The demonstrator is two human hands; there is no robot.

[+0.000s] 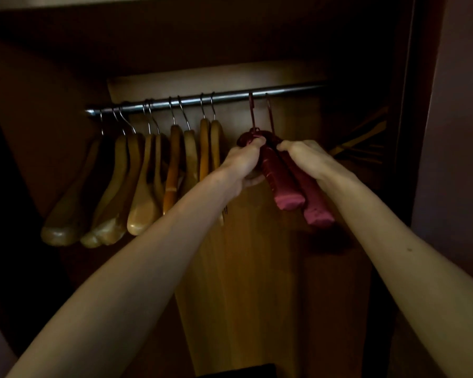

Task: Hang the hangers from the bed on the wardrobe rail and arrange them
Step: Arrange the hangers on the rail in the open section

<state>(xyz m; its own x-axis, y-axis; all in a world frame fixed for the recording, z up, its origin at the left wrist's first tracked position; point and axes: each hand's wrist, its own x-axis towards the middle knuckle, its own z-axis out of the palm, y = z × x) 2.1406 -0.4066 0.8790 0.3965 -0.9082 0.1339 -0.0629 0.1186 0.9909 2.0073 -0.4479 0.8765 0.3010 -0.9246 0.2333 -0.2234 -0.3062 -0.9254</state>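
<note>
**Mia:** Look at the hands! The left hand [243, 162] holds the top of one red hanger [283, 184], and the right hand [302, 152] holds the top of the other red hanger [316, 203]. Both hands have their fingers curled tight around them, and the two hands are very close together.

**Ben:** Where are the red ones hanging?

**Mia:** Their hooks are over the rail [202, 100] already, near its right end. The wooden hangers [145, 184] hang from the same rail too, all bunched toward its left end (I count about nine, but it is dark in there).

**Ben:** So what part of the job is this?

**Mia:** I think the hanging part is nearly done for these two. Now comes the tidy-up part, making them sit nicely on the rail.

**Ben:** What should happen next?

**Mia:** I guess the red ones need to slide along the rail toward the wooden ones, so the gap closes. The hooks must stay on the rail while they slide. Then the hands can let go.
</note>
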